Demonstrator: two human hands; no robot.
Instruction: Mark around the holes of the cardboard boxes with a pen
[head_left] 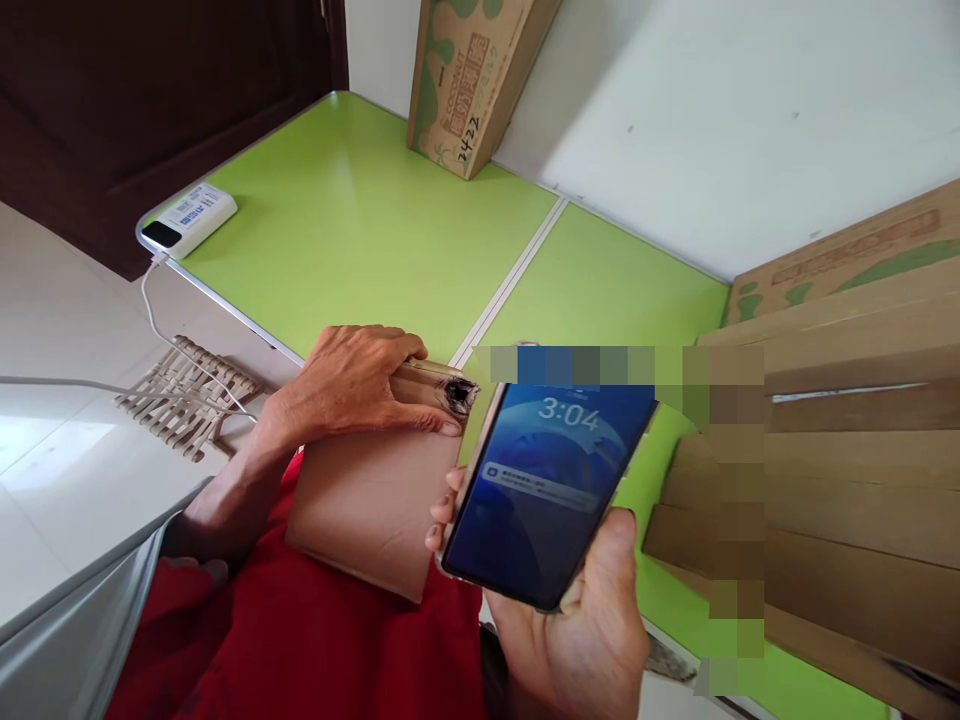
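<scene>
My right hand (577, 620) holds a smartphone (547, 480) upright in front of me, fingers wrapped round its edges; the lit screen reads 3:04. My left hand (360, 385) rests on top of a brown cardboard piece (375, 500), fingers curled over its upper edge, which bears a dark mark near the corner. The cardboard leans from my red-clothed lap against the edge of the green table (360, 220).
A white power bank (187, 218) lies on the table's far left corner, its cable hanging to the floor. A printed carton (469, 80) stands against the white wall. Flat cardboard sheets (847, 480) are stacked at right. A woven mat (187, 395) lies on the tiled floor.
</scene>
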